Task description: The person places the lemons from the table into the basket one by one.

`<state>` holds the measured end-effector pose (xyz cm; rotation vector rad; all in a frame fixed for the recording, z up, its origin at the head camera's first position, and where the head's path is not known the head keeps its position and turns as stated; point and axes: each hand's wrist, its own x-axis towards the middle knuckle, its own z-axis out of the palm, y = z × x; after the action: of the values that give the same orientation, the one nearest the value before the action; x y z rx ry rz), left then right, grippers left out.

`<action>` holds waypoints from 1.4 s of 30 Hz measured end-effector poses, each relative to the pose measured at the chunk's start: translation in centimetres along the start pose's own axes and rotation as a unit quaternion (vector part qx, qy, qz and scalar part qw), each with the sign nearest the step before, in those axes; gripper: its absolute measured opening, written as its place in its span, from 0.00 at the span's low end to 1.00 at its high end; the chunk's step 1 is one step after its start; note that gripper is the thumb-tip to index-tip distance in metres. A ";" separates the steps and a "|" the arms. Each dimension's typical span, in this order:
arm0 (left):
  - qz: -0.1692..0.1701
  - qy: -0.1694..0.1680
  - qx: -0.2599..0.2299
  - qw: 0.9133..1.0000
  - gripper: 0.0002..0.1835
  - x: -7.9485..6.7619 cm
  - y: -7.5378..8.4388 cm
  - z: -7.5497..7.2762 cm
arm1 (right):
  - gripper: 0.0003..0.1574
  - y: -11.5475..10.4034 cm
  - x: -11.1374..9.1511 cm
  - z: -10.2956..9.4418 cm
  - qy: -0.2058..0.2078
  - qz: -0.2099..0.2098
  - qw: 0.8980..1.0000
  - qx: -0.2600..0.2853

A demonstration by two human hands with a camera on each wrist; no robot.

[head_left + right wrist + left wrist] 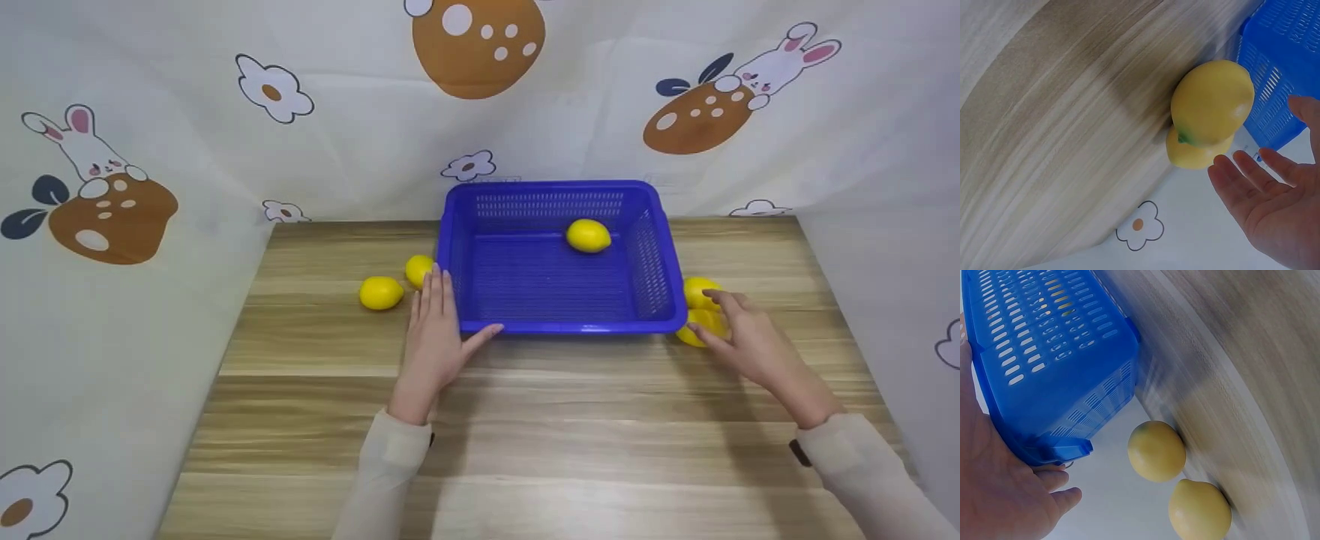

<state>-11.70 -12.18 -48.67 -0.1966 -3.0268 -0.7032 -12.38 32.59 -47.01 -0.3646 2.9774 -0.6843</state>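
A blue plastic basket stands on the table with one lemon inside, toward its back right. My left hand rests along the basket's left front corner, fingers straight and thumb spread over the front rim. Left of the basket lie two more lemons, one farther out and one partly behind my fingers. Over two lemons on the right, a nearer one and a farther one, hovers my right hand. Its fingers are spread and a gap to the fruit shows in the right wrist view.
The wood-grain table extends in front of the basket. A pale cloth printed with rabbits and flowers hangs close behind the basket and along both sides.
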 end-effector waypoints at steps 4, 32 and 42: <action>-0.002 0.000 -0.002 1.000 0.64 0.0 0.0 0.0 | 0.43 0.1 0.2 0.2 -0.015 0.009 1.000 0.001; -0.002 -0.004 0.011 1.000 0.63 0.0 0.1 0.0 | 0.34 1.2 1.5 2.1 0.025 -0.069 0.997 -0.027; 0.001 0.001 0.014 1.000 0.63 0.0 0.0 0.1 | 0.37 1.7 1.3 2.6 0.029 -0.065 0.997 -0.026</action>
<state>-11.68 -12.15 -48.77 -0.1985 -3.0309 -0.6608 -13.74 32.61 -50.10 -0.5558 3.0529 -0.6389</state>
